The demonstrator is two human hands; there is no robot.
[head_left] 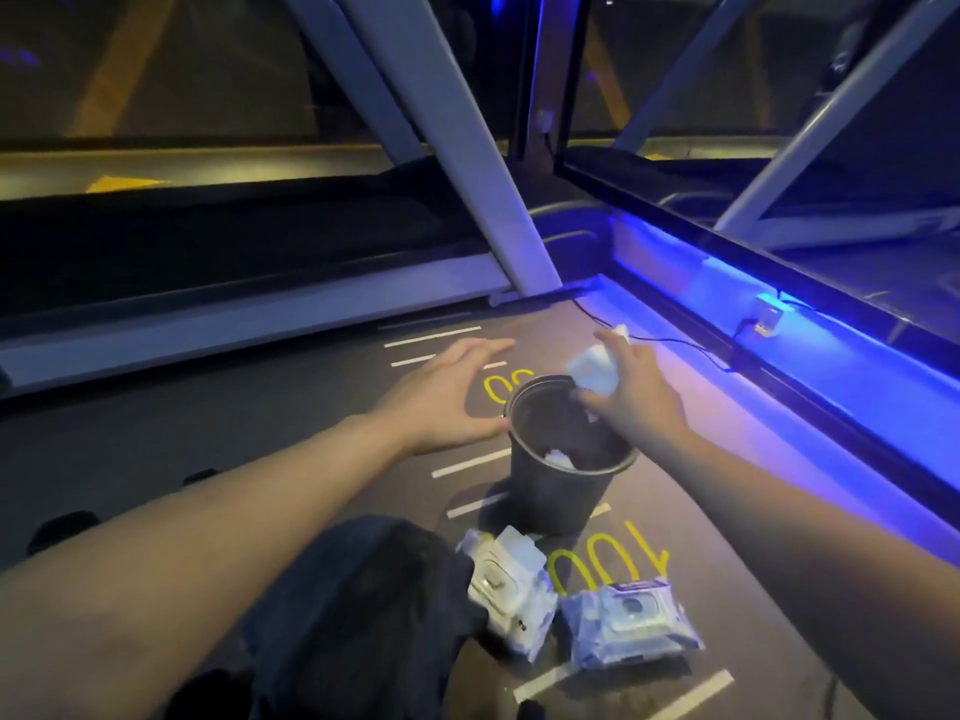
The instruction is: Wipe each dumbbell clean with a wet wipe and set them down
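My right hand (636, 387) grips a crumpled white wet wipe (592, 371) just above the far rim of a dark round bin (556, 491). Crumpled white wipes lie inside the bin. My left hand (447, 394) hovers with straight fingers to the left of the bin, holding nothing. Two wet-wipe packs lie on the floor near me, one (511, 589) to the left and one (631, 623) to the right. No dumbbell can be made out with certainty.
A treadmill frame (467, 163) with slanted grey posts crosses the back. A blue-lit ledge (779, 366) with a cable runs along the right. My dark trouser knee (358, 615) fills the bottom centre. Dark shapes (62, 530) lie at far left on the marked floor.
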